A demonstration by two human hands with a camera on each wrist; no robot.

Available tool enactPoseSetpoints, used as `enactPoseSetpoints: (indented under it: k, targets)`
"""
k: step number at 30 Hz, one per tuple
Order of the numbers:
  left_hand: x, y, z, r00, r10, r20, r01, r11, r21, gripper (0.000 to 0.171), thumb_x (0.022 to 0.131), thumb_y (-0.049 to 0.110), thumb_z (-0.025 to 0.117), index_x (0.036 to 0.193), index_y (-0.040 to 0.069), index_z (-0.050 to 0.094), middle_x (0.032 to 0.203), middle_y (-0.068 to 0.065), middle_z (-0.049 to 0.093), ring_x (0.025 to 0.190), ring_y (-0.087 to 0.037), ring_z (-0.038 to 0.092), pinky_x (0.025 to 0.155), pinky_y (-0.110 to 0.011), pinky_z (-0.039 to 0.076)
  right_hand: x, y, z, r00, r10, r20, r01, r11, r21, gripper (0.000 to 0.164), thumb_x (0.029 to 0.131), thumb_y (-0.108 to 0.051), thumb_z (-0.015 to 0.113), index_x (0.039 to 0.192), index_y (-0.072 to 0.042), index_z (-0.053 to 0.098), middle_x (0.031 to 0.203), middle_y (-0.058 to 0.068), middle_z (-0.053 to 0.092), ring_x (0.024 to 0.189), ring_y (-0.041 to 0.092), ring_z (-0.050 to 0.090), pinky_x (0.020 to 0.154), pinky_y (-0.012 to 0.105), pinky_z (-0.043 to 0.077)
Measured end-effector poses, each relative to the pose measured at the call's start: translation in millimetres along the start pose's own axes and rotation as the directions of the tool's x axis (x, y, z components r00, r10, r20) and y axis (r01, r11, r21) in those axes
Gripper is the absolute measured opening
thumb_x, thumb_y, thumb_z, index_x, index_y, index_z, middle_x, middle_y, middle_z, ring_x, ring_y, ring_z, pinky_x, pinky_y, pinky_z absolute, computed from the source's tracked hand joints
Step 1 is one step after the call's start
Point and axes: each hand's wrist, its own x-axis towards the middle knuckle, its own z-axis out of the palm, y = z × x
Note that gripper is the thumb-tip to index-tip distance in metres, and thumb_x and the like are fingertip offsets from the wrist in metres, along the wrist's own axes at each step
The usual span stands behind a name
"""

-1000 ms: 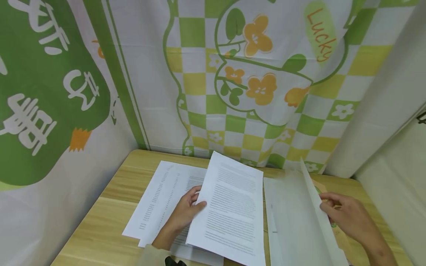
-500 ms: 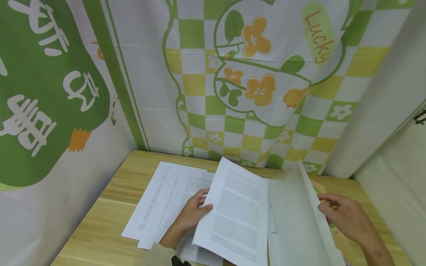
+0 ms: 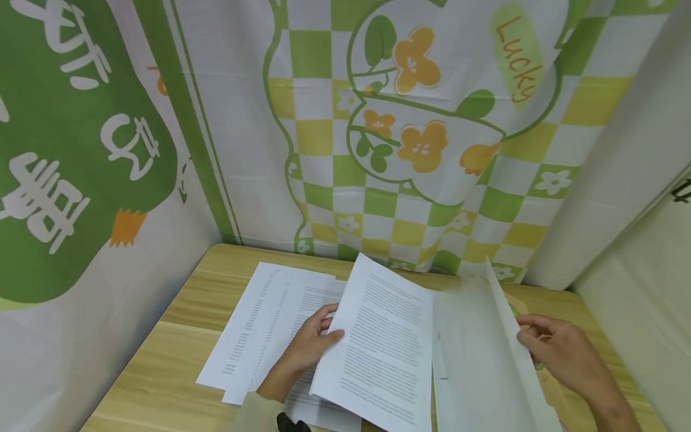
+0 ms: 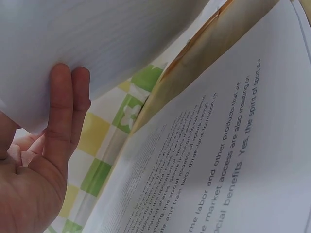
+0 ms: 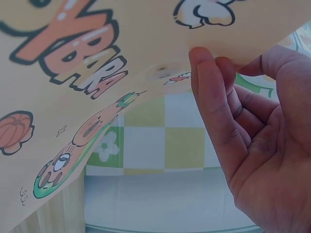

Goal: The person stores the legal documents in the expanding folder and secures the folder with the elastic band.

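While the left grip (image 3: 310, 341) pinches printed papers (image 3: 383, 336) at lower centre and the right grip (image 3: 561, 348) holds up an illustrated cover (image 5: 150, 43) lower right, loose pages (image 3: 270, 336) already lie on the surface (image 3: 173, 342), the held papers seemingly yet to be set down

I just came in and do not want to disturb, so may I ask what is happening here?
A person's left hand holds a printed paper tilted, partly over other printed sheets that lie overlapping on the wooden table. The right hand pinches the edge of a cartoon-printed cover, which stands raised. Whether the paper touches the cover, I cannot tell.
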Motion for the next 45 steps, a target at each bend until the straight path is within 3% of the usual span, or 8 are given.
enactPoseSetpoints:
  k: [11, 18, 45]
  targets:
    - [7.0, -5.7, 3.8, 1.000, 0.002, 0.028, -0.002, 1.000, -0.008, 0.054, 0.101, 0.001, 0.061, 0.152, 0.001, 0.042, 0.121, -0.018, 0.069, 0.087, -0.028, 0.074, 0.067, -0.034, 0.060, -0.3, -0.3, -1.1, 1.000, 0.013, 0.002, -0.013, 1.000, -0.013, 0.042, 0.103, -0.023, 0.051, 0.135, 0.002, 0.063, 0.089, 0.001, 0.068, 0.069, 0.015, 0.064, 0.053, 0.031, 0.043]
    - [7.2, -6.7, -2.6, 0.999, 0.016, 0.030, -0.016, 1.000, -0.005, 0.055, 0.102, 0.002, 0.061, 0.152, -0.001, 0.041, 0.121, -0.019, 0.069, 0.087, -0.027, 0.073, 0.067, -0.034, 0.060, -0.7, -0.7, -0.8, 1.000, 0.004, -0.005, -0.004, 1.000, -0.005, 0.042, 0.103, -0.022, 0.052, 0.135, 0.003, 0.063, 0.089, 0.001, 0.067, 0.068, 0.015, 0.064, 0.053, 0.031, 0.043]
    - [8.8, -0.2, 0.8, 0.999, -0.006, 0.044, 0.005, 1.000, 0.012, 0.052, 0.102, 0.001, 0.061, 0.151, 0.001, 0.044, 0.119, -0.018, 0.069, 0.085, -0.027, 0.073, 0.065, -0.033, 0.059, 1.3, -2.7, 2.1, 1.000, -0.018, -0.016, 0.017, 1.000, -0.025, 0.038, 0.102, -0.021, 0.053, 0.131, 0.001, 0.066, 0.087, 0.001, 0.066, 0.068, 0.014, 0.064, 0.056, 0.030, 0.045]
